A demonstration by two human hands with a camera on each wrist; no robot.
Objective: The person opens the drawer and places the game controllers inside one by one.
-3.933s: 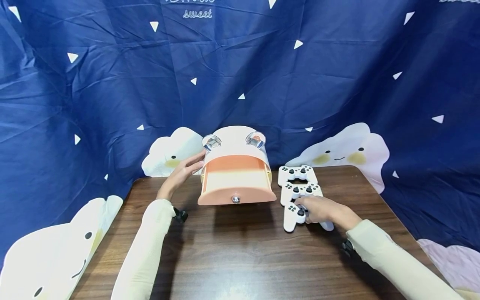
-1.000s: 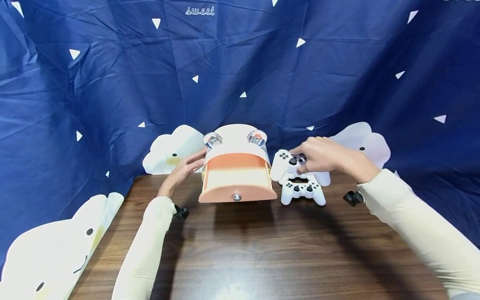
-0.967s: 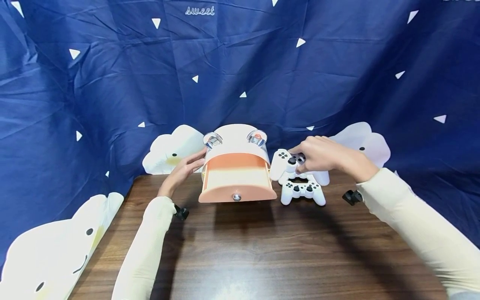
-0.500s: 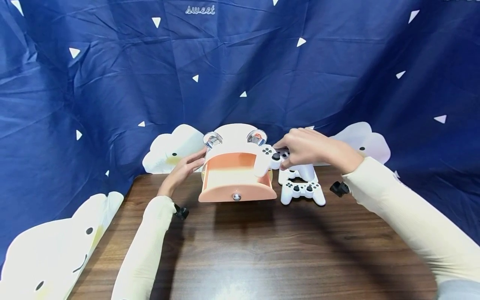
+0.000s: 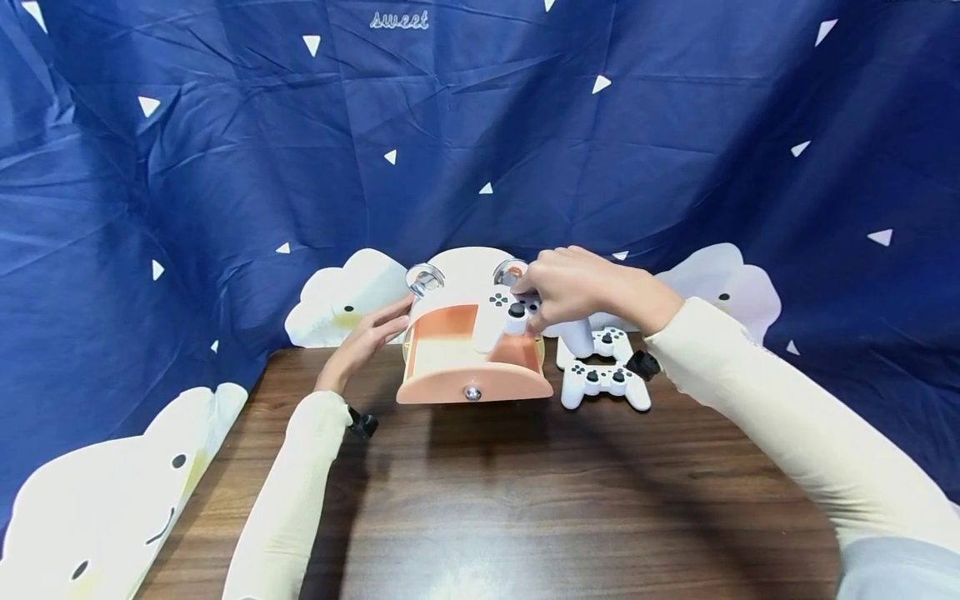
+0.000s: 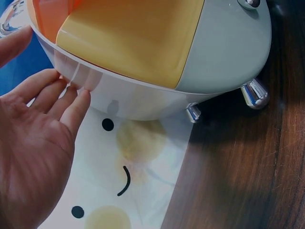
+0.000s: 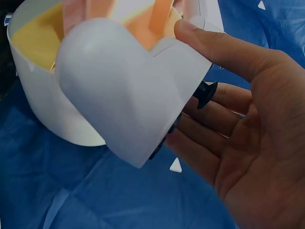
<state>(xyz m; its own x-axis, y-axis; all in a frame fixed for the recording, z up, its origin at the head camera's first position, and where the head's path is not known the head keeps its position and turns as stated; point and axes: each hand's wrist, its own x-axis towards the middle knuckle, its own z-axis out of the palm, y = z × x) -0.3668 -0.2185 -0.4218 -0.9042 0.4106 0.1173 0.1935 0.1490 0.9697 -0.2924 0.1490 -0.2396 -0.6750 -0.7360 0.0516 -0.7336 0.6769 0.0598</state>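
Observation:
My right hand [image 5: 573, 283] grips a white game controller [image 5: 491, 323] by its middle, over the pulled-out orange drawer [image 5: 442, 387] of a white rounded box [image 5: 468, 265]. In the right wrist view the controller [image 7: 109, 86] shows its smooth underside, with my thumb on one face and my fingers [image 7: 200, 119] on the button side. My left hand [image 5: 367, 340] lies along the box's left side. In the left wrist view the fingertips of that hand [image 6: 43, 138] touch the white side wall [image 6: 138, 98], thumb up near the rim. The held controller hides part of the drawer's inside.
Two more white controllers lie on the wooden table [image 5: 480, 500] right of the box: a near one [image 5: 606, 383] and a farther, partly covered one [image 5: 611, 342]. Two round chrome-rimmed pieces [image 5: 425, 279] stand on the box. Behind hangs a blue curtain [image 5: 480, 125].
My right hand has picked the nearest controller off the table and carried it up and left, from above the other two to over the drawer. The left hand stays at the box.

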